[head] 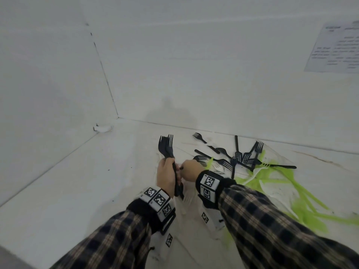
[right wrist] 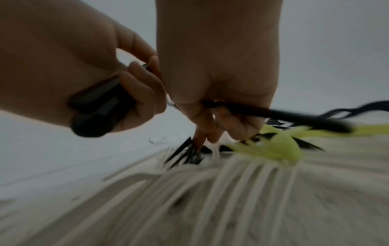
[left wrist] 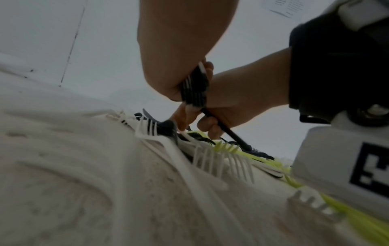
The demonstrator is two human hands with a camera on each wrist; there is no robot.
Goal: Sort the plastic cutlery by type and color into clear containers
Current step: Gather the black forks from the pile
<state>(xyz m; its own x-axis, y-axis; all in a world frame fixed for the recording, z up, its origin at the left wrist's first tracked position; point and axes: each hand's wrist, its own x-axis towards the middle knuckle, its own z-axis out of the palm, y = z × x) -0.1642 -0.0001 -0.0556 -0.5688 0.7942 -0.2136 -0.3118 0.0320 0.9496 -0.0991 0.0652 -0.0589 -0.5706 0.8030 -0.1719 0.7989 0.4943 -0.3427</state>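
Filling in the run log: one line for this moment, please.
left hand: grips black fork bundle | right hand: pinches single black fork | loose black forks, green cutlery: unsorted on table

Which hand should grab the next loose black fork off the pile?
Right. The left hand is full, gripping a bundle of black forks. The right hand pinches one black fork and is nearer the loose black forks.
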